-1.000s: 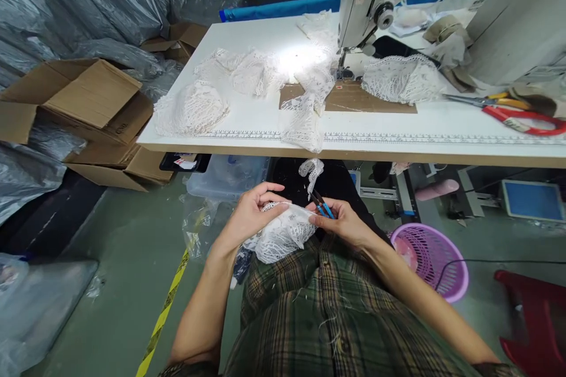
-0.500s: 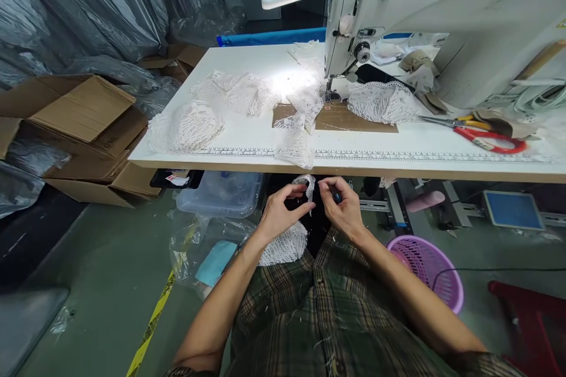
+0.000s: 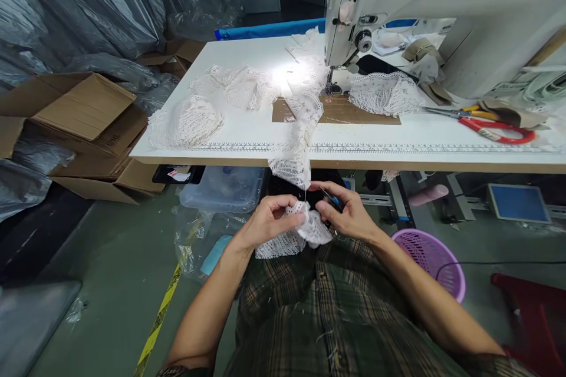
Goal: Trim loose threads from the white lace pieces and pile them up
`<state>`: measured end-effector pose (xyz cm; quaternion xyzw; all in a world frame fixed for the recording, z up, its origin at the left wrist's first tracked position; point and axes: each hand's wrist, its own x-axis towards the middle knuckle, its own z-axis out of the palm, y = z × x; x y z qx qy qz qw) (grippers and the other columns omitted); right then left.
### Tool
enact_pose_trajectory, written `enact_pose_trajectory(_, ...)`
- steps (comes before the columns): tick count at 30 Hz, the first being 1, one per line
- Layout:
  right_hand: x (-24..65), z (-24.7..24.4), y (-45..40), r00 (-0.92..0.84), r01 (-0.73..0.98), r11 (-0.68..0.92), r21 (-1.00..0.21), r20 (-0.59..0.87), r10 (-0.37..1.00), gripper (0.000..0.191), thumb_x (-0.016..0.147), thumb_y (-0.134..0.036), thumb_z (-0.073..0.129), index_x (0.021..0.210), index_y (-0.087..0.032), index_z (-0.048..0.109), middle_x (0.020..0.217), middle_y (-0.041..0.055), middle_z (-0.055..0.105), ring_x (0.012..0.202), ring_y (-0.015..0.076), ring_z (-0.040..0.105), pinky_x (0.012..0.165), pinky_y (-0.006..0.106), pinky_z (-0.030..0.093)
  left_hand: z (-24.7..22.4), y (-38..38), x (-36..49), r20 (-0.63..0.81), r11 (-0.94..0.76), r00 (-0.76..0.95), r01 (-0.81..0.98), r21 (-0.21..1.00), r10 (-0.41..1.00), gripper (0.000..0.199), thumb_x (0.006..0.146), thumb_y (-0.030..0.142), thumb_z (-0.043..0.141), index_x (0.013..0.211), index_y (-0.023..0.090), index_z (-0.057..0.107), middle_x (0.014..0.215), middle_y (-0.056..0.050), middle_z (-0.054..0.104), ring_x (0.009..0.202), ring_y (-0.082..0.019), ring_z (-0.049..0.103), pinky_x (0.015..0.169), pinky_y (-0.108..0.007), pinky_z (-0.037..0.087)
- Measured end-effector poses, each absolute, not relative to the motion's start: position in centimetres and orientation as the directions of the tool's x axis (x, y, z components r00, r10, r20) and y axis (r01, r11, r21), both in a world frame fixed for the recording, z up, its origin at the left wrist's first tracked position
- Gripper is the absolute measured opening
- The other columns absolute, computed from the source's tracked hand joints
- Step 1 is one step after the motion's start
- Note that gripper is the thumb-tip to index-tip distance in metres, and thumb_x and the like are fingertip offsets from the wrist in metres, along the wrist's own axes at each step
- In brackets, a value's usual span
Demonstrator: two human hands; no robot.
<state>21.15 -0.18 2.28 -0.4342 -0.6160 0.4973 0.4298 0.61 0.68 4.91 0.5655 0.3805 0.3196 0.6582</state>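
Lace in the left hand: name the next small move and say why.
Probably snip the thread: it seems to run from the hanging lace off the table to the lace piece pinched in the left hand, and the right hand holds blue snips close by.

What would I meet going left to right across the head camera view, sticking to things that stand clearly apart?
Open cardboard box → left hand → right hand → purple basket → red stool.
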Motion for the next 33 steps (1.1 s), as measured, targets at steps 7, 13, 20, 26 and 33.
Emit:
enact_pose_trajectory(7, 19.7, 2.8, -4.3, -0.523, 0.076, -0.114, -0.991, -0.137, 0.841, 0.025, 0.076, -0.039, 0.073, 0.084, -0.017, 0.07, 0.068, -0.0007, 0.059, 0.051, 0.0076, 0.038, 0.045, 0.021, 0.033, 5.4, -2.0, -2.5, -0.198, 0.176, 0.648, 0.099, 0.979, 0.736, 0.03, 0.073, 0.045, 0.073, 0.069, 0.016, 0.065, 0.073, -0.006, 0.06, 0.067, -0.016, 0.055, 0.061, -0.028, 0.048)
enact_pose_trajectory(13, 19.3, 2.0, -4.0, -0.439, 0.09, -0.092, -0.992, -0.122, 0.89, 0.017, 0.079, -0.033, 0.066, 0.074, -0.018, 0.062, 0.064, -0.0022, 0.051, 0.057, 0.0095, 0.042, 0.053, 0.022, 0.038, 3.4, -1.5, -2.0, -0.276, 0.298, 0.516, 0.042, 0.954, 0.811, 0.045, 0.069, 0.037, 0.08, 0.105, 0.017, 0.063, 0.084, -0.003, 0.065, 0.066, -0.012, 0.058, 0.059, -0.021, 0.044)
enact_pose_trajectory(20, 19.6, 1.2, -3.5, -0.407, 0.103, -0.072, -0.992, -0.108, 0.907, 0.008, 0.078, -0.026, 0.063, 0.078, -0.018, 0.061, 0.064, -0.0032, 0.051, 0.057, 0.0097, 0.041, 0.054, 0.023, 0.037, 3.1, -1.0, -1.6, -0.266, 0.196, 0.492, 0.19, 0.962, 0.829, 0.02, 0.075, 0.034, 0.075, 0.084, 0.016, 0.073, 0.07, -0.002, 0.065, 0.058, -0.011, 0.053, 0.055, -0.023, 0.04)
enact_pose_trajectory(26, 19.5, 0.3, -2.8, -0.436, 0.22, -0.002, -0.976, -0.1, 0.894, 0.017, 0.085, -0.034, 0.06, 0.078, -0.019, 0.059, 0.062, -0.0043, 0.046, 0.057, 0.0102, 0.04, 0.053, 0.023, 0.033, 2.3, -1.1, -1.9, -0.18, 0.113, 0.439, 0.174, 0.978, 0.88, 0.014, 0.077, 0.029, 0.074, 0.084, 0.017, 0.076, 0.079, -0.004, 0.069, 0.071, -0.014, 0.059, 0.064, -0.024, 0.044)
enact_pose_trajectory(33, 19.0, 0.1, -1.9, -0.474, 0.425, 0.146, -0.894, -0.082, 0.877, 0.05, 0.102, -0.046, 0.024, 0.079, -0.018, 0.059, 0.07, 0.001, 0.057, 0.065, 0.0141, 0.049, 0.062, 0.027, 0.034, 2.2, -1.4, -2.1, -0.237, 0.132, 0.399, 0.273, 0.953, 0.886, 0.019, 0.078, 0.031, 0.073, 0.086, 0.015, 0.077, 0.081, -0.006, 0.073, 0.072, -0.016, 0.062, 0.064, -0.024, 0.045)
